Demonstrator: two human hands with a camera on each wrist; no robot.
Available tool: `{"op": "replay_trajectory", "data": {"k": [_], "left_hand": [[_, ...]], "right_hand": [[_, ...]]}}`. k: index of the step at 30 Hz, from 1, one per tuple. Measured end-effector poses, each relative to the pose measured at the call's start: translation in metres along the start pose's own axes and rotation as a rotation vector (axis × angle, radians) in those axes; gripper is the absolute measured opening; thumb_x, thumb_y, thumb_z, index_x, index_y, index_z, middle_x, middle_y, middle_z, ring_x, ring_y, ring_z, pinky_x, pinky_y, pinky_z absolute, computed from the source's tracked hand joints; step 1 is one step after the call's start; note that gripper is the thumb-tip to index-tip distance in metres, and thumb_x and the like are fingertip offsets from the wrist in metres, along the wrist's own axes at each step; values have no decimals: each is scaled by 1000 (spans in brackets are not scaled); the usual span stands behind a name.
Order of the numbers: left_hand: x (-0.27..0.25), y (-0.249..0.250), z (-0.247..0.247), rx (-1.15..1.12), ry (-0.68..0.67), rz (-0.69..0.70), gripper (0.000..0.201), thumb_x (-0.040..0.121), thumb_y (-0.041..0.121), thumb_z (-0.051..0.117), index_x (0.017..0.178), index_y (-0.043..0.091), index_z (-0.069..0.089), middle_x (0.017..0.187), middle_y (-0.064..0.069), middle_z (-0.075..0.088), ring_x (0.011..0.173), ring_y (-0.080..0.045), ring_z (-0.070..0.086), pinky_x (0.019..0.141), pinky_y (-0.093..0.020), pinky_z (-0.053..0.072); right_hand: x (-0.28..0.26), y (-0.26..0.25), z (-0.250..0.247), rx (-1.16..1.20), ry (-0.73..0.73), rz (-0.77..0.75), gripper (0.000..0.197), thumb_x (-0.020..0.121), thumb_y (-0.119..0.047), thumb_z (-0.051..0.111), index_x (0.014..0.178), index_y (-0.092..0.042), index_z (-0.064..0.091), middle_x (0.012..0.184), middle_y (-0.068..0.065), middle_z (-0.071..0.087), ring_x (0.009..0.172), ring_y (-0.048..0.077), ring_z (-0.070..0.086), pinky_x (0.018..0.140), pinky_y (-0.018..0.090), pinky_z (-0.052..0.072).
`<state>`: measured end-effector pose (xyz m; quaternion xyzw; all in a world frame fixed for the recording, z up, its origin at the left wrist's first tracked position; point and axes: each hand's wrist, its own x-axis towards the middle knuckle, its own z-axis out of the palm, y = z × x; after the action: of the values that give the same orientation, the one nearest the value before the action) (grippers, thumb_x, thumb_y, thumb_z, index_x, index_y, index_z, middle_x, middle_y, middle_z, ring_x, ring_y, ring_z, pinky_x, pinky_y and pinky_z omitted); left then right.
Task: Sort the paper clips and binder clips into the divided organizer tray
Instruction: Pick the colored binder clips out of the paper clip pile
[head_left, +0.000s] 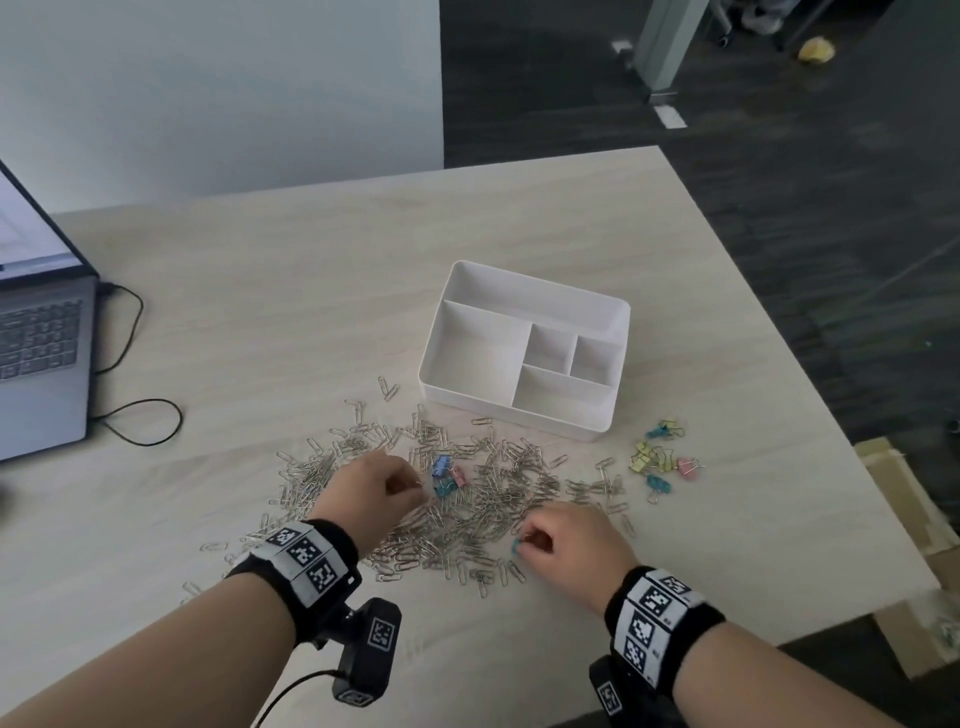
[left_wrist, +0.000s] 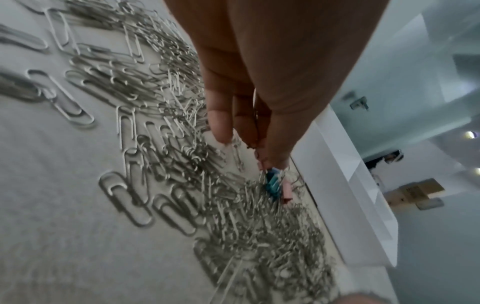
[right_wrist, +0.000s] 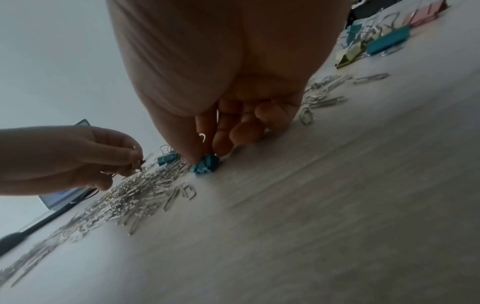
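Note:
A wide pile of silver paper clips covers the table in front of the white divided organizer tray, whose compartments look empty. My left hand hovers over the pile and pinches a few silver paper clips between thumb and fingers. Just beyond its fingertips lie blue, teal and pink binder clips. At the pile's near right edge my right hand pinches a teal binder clip that rests on the table.
Several yellow, blue and pink binder clips lie to the right of the tray. An open laptop with a black cable sits at the left. The table's right edge is near, with cardboard on the floor.

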<state>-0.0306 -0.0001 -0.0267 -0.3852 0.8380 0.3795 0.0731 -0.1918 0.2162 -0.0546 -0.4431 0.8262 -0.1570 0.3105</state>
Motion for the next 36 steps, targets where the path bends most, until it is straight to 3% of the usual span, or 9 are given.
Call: {"op": "replay_trajectory", "data": {"k": [3, 6, 11, 15, 18, 23, 30, 33, 36], "left_hand": [[-6, -1, -9, -313, 3, -104, 14, 84, 31, 75, 81, 19, 70, 78, -2, 69, 62, -12, 66, 53, -18, 53], [-10, -2, -13, -651, -23, -198, 19, 83, 27, 76, 82, 9, 69, 76, -9, 68, 64, -17, 64, 56, -29, 57], [-12, 17, -7, -1061, -138, -277, 11, 93, 12, 62, 83, 8, 60, 73, -10, 59, 57, -16, 58, 42, -27, 48], [-17, 43, 1, -1180, -242, -262, 15, 96, 8, 55, 81, 10, 58, 68, -7, 59, 53, -18, 55, 39, -25, 45], [-21, 54, 7, -1195, -286, -254, 13, 95, 9, 56, 83, 10, 59, 69, -8, 61, 54, -19, 55, 40, -26, 46], [-23, 62, 17, -954, -276, -195, 13, 92, 12, 65, 95, 0, 69, 81, -19, 69, 66, -23, 66, 48, -27, 52], [-20, 66, 24, -815, -331, -150, 14, 86, 3, 69, 98, 10, 73, 78, -5, 73, 72, -16, 71, 54, -29, 55], [-15, 62, 22, -800, -239, -160, 8, 87, 7, 69, 92, 12, 73, 82, -8, 72, 72, -18, 71, 55, -32, 56], [-5, 48, 13, -595, -63, -140, 9, 88, 13, 67, 87, 20, 73, 84, -6, 73, 68, -16, 66, 55, -29, 54]], "right_hand": [[-4, 1, -3, 135, -29, 27, 11, 86, -37, 70, 84, -26, 70, 86, -13, 65, 80, 3, 59, 78, 29, 52], [-7, -8, -14, 366, 30, 68, 15, 87, -31, 70, 74, -25, 64, 88, -8, 60, 75, 5, 55, 75, 25, 50], [-1, -42, -31, 884, -16, 164, 20, 94, -19, 63, 75, -15, 58, 120, -14, 67, 87, 29, 71, 82, 43, 61], [8, -66, -29, 1304, -69, 216, 15, 98, -7, 55, 84, -9, 50, 113, 7, 73, 95, 36, 71, 78, 54, 57], [11, -76, -27, 1399, -100, 276, 8, 101, -14, 50, 93, -13, 50, 95, 16, 70, 80, 34, 68, 65, 46, 54], [4, -69, -21, 1316, -103, 241, 21, 102, -34, 53, 110, -17, 60, 85, 9, 64, 73, 24, 61, 53, 35, 50], [-8, -39, -20, 1300, -76, 290, 15, 96, -5, 60, 109, -8, 67, 87, 11, 66, 73, 20, 63, 58, 31, 53], [-10, -18, -36, 1271, 58, 357, 15, 93, -3, 62, 105, -9, 70, 90, 12, 68, 74, 21, 64, 61, 33, 55], [-8, 12, -62, 1016, 324, 407, 14, 94, -8, 61, 102, -17, 68, 93, 12, 69, 73, 21, 64, 65, 36, 58]]}}
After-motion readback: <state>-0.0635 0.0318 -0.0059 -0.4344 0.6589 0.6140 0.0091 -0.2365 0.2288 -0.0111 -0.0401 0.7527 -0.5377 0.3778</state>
